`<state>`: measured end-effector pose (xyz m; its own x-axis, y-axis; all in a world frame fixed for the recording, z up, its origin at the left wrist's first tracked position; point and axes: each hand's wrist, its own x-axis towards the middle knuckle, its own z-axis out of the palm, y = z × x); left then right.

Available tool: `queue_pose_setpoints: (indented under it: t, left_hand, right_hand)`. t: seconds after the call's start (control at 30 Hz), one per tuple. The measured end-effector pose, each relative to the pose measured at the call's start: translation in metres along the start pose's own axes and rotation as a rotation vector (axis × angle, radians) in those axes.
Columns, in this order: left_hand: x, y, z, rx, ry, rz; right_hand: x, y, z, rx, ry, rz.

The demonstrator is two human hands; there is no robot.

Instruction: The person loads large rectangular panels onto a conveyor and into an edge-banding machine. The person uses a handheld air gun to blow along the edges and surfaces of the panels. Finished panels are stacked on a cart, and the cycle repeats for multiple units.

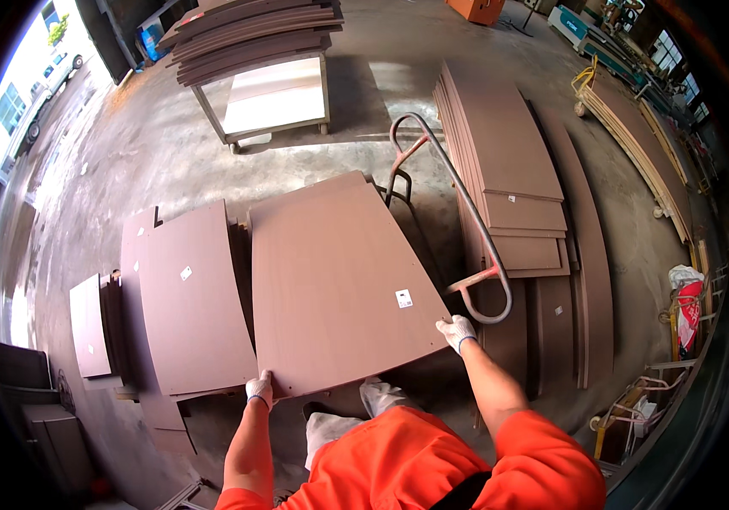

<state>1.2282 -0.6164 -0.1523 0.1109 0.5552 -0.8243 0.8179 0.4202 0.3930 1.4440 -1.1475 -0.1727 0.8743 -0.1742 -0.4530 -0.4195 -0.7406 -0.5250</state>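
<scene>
A large brown board (330, 272) with a small white label lies tilted in front of me, held at its near edge by both hands. My left hand (260, 389), in a white glove, grips the near left corner. At the near right corner my right hand (457, 331), gloved the same way, is closed on the edge. The fingers under the board are hidden. Close to my right hand stands a bent metal cart handle (492, 255) with worn red paint. Left of the held board is another labelled brown board (194, 297), part of a stack.
Stacked brown panels (509, 153) stand to the right beyond the handle. More brown boards rest on a metal-framed cart (326, 93) at the far side. A smaller board stack (90, 327) is at far left. Long panels on a trolley (636, 144) line the right.
</scene>
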Motion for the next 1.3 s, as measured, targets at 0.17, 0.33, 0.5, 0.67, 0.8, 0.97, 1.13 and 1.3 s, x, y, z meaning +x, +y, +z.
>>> queue_pose_setpoints:
  t: [0.17,0.33,0.5,0.67,0.8,0.97,1.13,1.3]
  left_hand:
    - [0.008,0.02,0.026,0.092,0.048,-0.045]
    - [0.003,-0.101,0.005,0.851,-0.078,0.037]
    - [-0.08,-0.197,-0.027,0.416,-0.193,-0.144]
    - [-0.084,-0.312,-0.086,0.006,-0.161,-0.019]
    - [-0.087,-0.381,-0.169,-0.55,-0.183,-0.021]
    - [-0.084,-0.496,-0.27,-0.746,0.111,0.004]
    - [-0.076,-0.552,-0.377,-1.122,0.157,-0.054]
    - [-0.043,-0.546,-0.522,-1.042,0.487,0.131]
  right_hand:
    - [0.057,-0.006,0.005,-0.063,-0.029,-0.048]
    - [-0.016,-0.023,0.014,-0.478,-0.131,0.347]
    - [-0.131,0.053,0.086,-0.564,-0.41,0.247]
    - [-0.208,0.067,0.165,-0.704,-0.597,0.039]
    - [-0.24,0.007,0.215,-0.763,-0.647,-0.258]
    - [-0.306,-0.106,0.29,-0.736,-0.514,-0.423]
    - [-0.406,-0.173,0.412,-0.436,-0.756,-0.544]
    - [-0.523,-0.229,0.526,-0.709,-0.988,-0.688]
